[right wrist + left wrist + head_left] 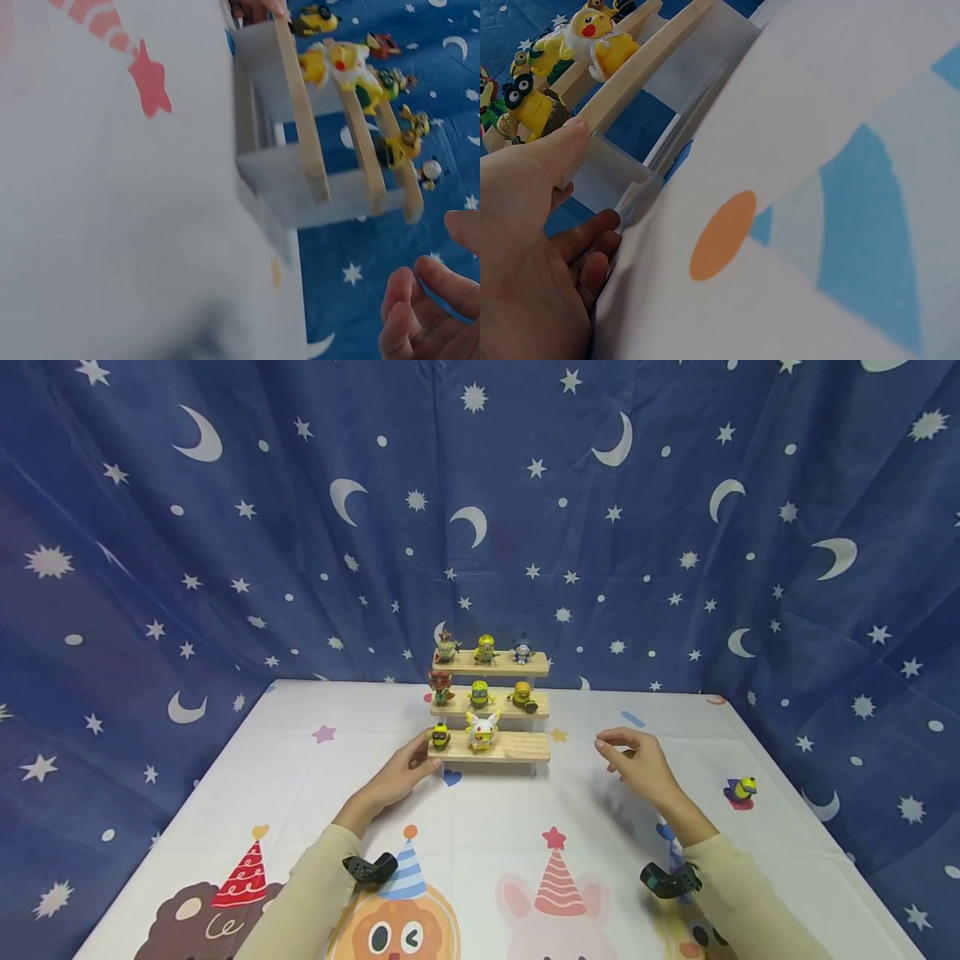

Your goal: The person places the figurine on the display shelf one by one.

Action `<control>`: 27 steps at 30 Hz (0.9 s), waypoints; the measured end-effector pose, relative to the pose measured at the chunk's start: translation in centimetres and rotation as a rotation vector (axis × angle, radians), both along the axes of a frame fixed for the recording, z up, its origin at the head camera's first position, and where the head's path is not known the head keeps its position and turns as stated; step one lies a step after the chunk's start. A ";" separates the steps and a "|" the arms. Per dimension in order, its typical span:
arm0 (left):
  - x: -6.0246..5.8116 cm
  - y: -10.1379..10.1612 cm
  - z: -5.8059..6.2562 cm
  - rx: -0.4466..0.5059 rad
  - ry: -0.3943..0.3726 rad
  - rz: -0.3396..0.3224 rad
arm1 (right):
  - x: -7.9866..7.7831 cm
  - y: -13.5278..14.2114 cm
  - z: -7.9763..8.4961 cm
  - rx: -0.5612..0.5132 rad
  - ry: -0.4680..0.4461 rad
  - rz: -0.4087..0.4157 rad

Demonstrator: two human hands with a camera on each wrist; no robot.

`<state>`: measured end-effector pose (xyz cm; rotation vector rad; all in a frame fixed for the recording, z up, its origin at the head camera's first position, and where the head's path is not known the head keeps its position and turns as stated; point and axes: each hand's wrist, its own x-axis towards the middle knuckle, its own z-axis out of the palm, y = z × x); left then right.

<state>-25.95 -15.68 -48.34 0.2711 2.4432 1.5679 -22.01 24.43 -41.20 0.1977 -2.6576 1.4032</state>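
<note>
A three-tier wooden display shelf [527,746] with translucent side supports stands toward the back of the table. My left hand [397,777] grips the left end of its lowest plank, thumb on the front edge in the left wrist view. Close to those fingers stands a small yellow minion figurine [440,737]. Beside it on the same plank is a white-and-yellow figurine [482,732] with big ears. Off to the shelf's right, my right hand [641,764] hovers above the table, fingers loosely bent and nothing between them.
Three figurines line the middle plank [498,712], and three more the top plank [501,667]. A minion figurine in blue [741,789] sits on the tablecloth [300,777] at the far right. Behind the table hangs a blue star-and-moon curtain [525,585].
</note>
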 end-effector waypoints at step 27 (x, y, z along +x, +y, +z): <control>0.0 -0.1 -0.1 -0.004 0.018 -0.015 | 2.9 11.2 1.5 0.149 0.119 -0.220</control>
